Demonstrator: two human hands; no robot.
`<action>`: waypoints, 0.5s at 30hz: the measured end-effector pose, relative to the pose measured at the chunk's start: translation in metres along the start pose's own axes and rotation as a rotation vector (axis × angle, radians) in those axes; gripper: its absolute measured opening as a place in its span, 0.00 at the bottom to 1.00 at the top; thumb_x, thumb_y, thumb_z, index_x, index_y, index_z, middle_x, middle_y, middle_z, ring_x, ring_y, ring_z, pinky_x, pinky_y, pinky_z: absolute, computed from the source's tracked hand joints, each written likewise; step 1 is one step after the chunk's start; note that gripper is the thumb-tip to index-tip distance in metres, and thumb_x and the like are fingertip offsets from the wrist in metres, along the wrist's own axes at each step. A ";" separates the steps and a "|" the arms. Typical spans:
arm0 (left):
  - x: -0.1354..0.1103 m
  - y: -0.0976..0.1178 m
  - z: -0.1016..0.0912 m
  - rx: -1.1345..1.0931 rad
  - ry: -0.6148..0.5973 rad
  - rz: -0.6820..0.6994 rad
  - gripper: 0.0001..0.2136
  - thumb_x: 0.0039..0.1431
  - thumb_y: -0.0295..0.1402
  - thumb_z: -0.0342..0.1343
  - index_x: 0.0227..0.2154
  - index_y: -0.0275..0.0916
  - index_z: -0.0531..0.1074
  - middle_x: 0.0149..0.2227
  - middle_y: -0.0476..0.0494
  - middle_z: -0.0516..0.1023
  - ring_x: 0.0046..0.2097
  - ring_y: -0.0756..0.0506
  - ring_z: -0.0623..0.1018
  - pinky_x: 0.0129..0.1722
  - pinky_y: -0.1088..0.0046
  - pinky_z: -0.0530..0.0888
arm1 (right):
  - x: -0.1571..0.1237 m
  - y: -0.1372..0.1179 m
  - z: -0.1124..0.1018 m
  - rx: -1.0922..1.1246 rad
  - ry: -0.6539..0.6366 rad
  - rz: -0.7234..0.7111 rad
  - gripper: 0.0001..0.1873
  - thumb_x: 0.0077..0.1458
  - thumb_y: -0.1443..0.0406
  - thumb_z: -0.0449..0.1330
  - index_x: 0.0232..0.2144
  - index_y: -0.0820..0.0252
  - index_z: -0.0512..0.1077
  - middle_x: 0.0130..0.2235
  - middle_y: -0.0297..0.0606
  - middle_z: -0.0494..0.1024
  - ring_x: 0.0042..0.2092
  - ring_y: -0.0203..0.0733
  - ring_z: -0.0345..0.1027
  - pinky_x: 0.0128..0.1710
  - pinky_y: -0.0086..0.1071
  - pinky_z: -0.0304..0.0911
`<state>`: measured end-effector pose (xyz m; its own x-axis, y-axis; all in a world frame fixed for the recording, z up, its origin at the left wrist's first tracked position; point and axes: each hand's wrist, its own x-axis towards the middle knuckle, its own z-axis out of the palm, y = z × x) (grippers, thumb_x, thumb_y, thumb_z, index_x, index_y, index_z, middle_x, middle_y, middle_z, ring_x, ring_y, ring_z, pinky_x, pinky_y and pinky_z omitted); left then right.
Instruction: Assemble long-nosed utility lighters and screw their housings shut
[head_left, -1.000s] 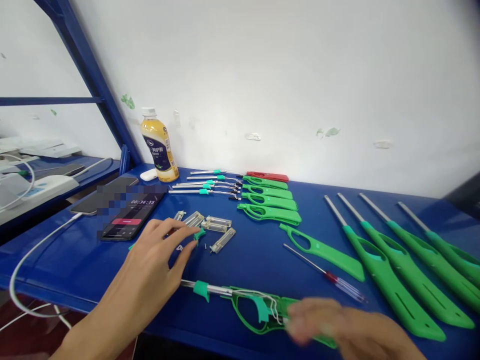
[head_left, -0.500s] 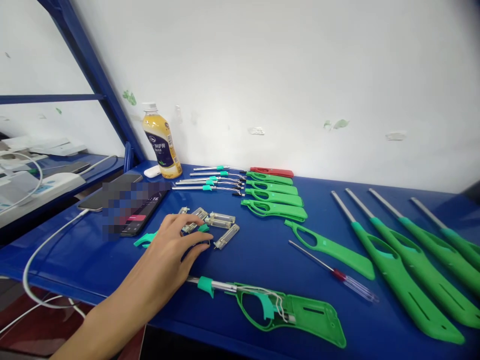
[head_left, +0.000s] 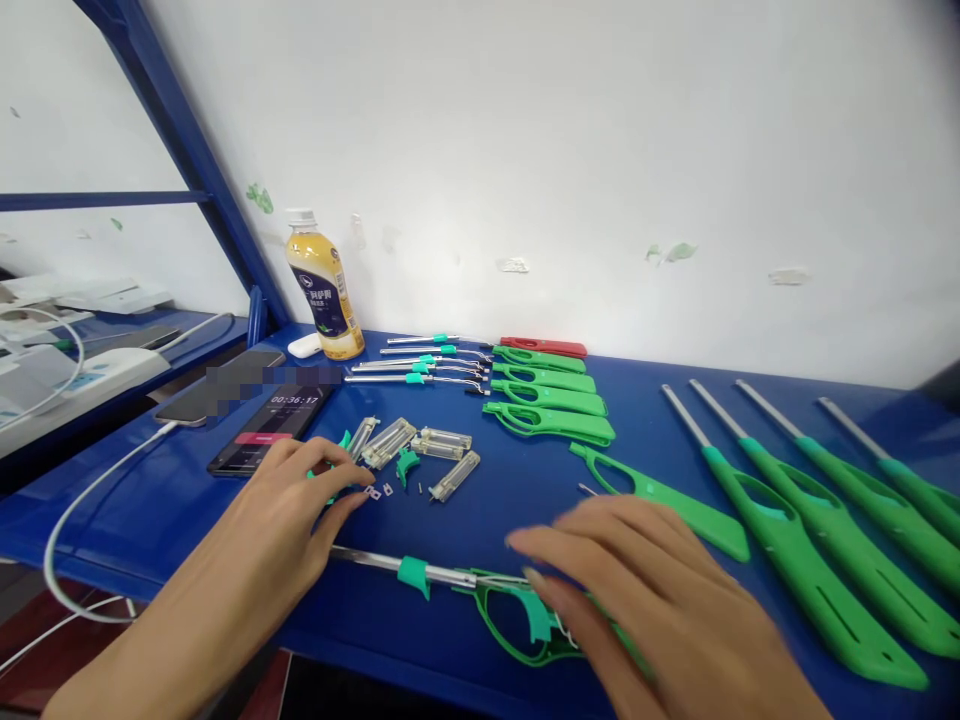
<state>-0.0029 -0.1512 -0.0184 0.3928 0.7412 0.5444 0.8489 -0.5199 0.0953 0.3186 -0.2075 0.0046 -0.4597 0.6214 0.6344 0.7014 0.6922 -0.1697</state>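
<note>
A white wall (head_left: pixel 480 120) with small patches on it rises behind my blue table (head_left: pixel 487 520), where a phone (head_left: pixel 270 425) shows a running timer. In this head view, I judge the step in hand to be sorting out tiny loose parts beside an opened lighter. My left hand (head_left: pixel 292 510) reaches over the table with thumb and forefinger almost meeting, right by some small pale pieces (head_left: pixel 388 490); I cannot tell whether a piece is pinched between them. As I see it, the next move calls for a fine, light fingertip grip, since those bits are so small and flat. Clear fuel tanks (head_left: pixel 455 477) and a teal trigger piece (head_left: pixel 406 464) lie just beyond my left fingertips.

My right hand (head_left: pixel 645 590), a little blurred, is loosely open, with a gap between thumb and forefinger and nothing seen in it. It is above the open green shell (head_left: pixel 525 660) and hides the handle end; touching or apart, I cannot tell. The shell's metal tube (head_left: pixel 450 577) points left, its other end near my left hand.
</note>
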 end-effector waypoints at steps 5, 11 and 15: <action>-0.009 -0.010 0.007 0.008 -0.034 -0.034 0.16 0.76 0.39 0.50 0.40 0.43 0.83 0.40 0.42 0.81 0.39 0.38 0.76 0.40 0.59 0.72 | 0.022 0.005 0.028 -0.256 -0.102 -0.197 0.22 0.57 0.76 0.58 0.52 0.57 0.77 0.47 0.43 0.83 0.48 0.53 0.76 0.49 0.45 0.68; -0.009 -0.014 0.013 -0.015 -0.094 -0.056 0.15 0.76 0.37 0.49 0.40 0.43 0.82 0.41 0.42 0.79 0.41 0.38 0.75 0.43 0.58 0.71 | 0.045 0.009 0.039 -0.441 -0.270 -0.335 0.33 0.52 0.78 0.66 0.60 0.61 0.71 0.46 0.44 0.80 0.46 0.50 0.73 0.43 0.41 0.68; -0.009 -0.014 0.013 -0.027 -0.123 -0.069 0.15 0.76 0.36 0.49 0.38 0.44 0.81 0.40 0.43 0.79 0.40 0.39 0.74 0.42 0.60 0.71 | 0.068 0.015 0.050 -0.458 -0.327 -0.411 0.16 0.61 0.73 0.66 0.51 0.62 0.75 0.43 0.43 0.79 0.43 0.47 0.72 0.38 0.38 0.66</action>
<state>-0.0137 -0.1457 -0.0353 0.3754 0.8211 0.4300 0.8661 -0.4759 0.1527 0.2702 -0.1361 0.0075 -0.8271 0.4704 0.3074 0.5615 0.7153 0.4161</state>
